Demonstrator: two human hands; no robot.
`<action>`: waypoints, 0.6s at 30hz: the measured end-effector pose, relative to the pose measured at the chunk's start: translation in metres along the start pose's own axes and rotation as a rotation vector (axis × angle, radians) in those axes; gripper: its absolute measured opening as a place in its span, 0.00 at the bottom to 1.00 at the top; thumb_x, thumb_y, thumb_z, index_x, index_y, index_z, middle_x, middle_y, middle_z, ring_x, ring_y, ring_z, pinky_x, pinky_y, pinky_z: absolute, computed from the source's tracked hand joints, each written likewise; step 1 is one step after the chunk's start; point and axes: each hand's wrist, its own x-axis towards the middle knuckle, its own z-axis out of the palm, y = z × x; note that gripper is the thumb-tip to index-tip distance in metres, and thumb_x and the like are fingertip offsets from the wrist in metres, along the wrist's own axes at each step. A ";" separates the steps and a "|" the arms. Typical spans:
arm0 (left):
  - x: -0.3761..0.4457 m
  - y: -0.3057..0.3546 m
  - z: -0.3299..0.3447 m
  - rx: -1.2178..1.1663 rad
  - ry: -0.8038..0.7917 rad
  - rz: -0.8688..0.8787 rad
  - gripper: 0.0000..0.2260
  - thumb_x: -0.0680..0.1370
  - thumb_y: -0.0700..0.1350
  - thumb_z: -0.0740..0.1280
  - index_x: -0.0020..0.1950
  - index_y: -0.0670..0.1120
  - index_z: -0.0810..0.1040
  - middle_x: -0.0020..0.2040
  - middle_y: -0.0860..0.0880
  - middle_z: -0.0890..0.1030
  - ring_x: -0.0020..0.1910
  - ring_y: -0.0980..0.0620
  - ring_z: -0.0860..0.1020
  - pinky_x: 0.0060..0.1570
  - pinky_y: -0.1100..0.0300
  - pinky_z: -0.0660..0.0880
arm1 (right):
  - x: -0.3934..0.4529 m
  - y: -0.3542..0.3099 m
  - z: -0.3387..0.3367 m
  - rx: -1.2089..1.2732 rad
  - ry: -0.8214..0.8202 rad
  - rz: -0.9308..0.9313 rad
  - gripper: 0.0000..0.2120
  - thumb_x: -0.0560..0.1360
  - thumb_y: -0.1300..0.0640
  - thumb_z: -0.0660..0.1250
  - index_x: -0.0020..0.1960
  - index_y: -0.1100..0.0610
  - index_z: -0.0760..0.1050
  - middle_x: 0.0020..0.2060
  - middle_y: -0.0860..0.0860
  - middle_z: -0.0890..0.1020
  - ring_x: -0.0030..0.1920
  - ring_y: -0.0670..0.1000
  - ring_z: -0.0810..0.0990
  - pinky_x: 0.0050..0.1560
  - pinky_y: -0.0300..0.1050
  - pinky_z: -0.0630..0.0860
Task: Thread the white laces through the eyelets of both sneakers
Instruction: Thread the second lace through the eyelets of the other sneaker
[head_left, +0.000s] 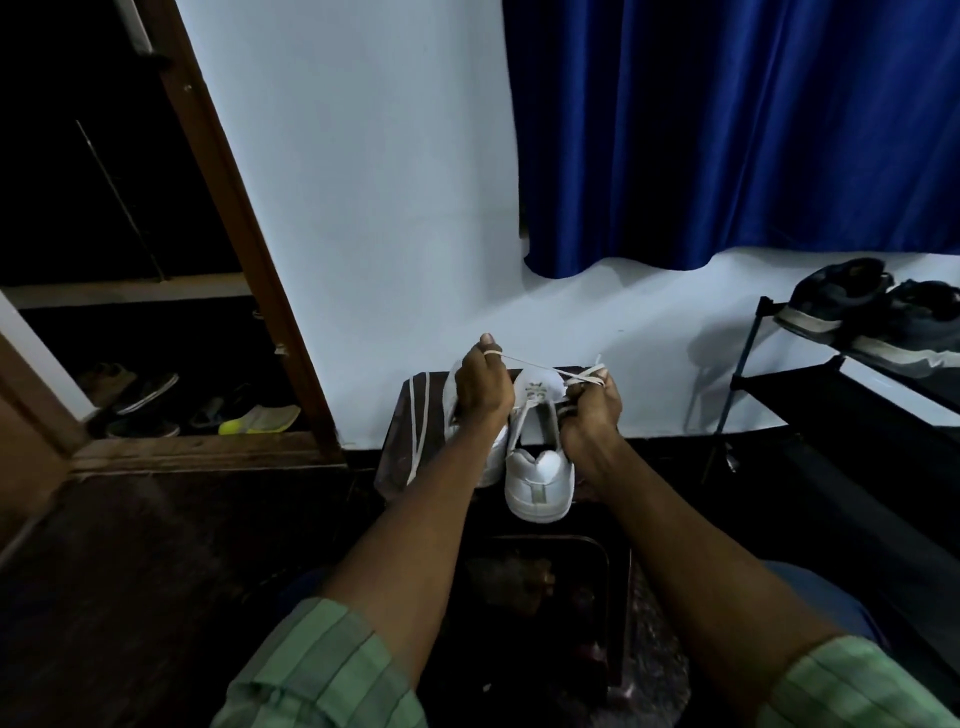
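Observation:
Two white sneakers stand side by side on a small dark stool (395, 462), heels toward me. The right sneaker (540, 478) shows its heel and tongue. My left arm mostly hides the left sneaker (493, 462). My left hand (485, 384) pinches one end of a white lace (524, 360) and holds it taut above the shoes. My right hand (592, 410) grips the other end of that lace at the right sneaker's eyelets, where the strands cross. A second white lace (418, 426) lies loose along the stool's left side.
A white wall rises behind the stool, with a blue curtain (737, 135) at the upper right. A black shoe rack (831, 395) with dark shoes (872, 312) stands to the right. An open wooden cabinet (156, 405) with several shoes sits on the left. The floor is dark.

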 end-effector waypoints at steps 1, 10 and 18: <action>0.001 -0.002 -0.001 0.009 -0.042 0.015 0.23 0.88 0.54 0.51 0.49 0.41 0.79 0.49 0.41 0.84 0.51 0.39 0.79 0.55 0.48 0.74 | 0.000 -0.001 -0.002 -0.055 -0.017 -0.014 0.17 0.77 0.71 0.52 0.36 0.54 0.67 0.27 0.50 0.70 0.24 0.47 0.67 0.23 0.35 0.65; 0.021 0.022 -0.037 -0.083 -0.382 -0.009 0.12 0.80 0.42 0.60 0.40 0.48 0.78 0.24 0.56 0.71 0.28 0.52 0.66 0.29 0.60 0.62 | -0.020 -0.110 0.043 -0.885 -0.487 -0.075 0.03 0.69 0.63 0.65 0.38 0.58 0.72 0.36 0.54 0.72 0.33 0.50 0.66 0.33 0.44 0.63; 0.016 0.093 -0.059 -0.117 -0.403 0.146 0.13 0.82 0.37 0.60 0.44 0.47 0.81 0.35 0.49 0.79 0.34 0.51 0.74 0.36 0.61 0.72 | -0.067 -0.204 0.107 -0.454 -0.513 -0.146 0.16 0.83 0.46 0.58 0.39 0.53 0.64 0.31 0.51 0.73 0.27 0.46 0.62 0.30 0.42 0.60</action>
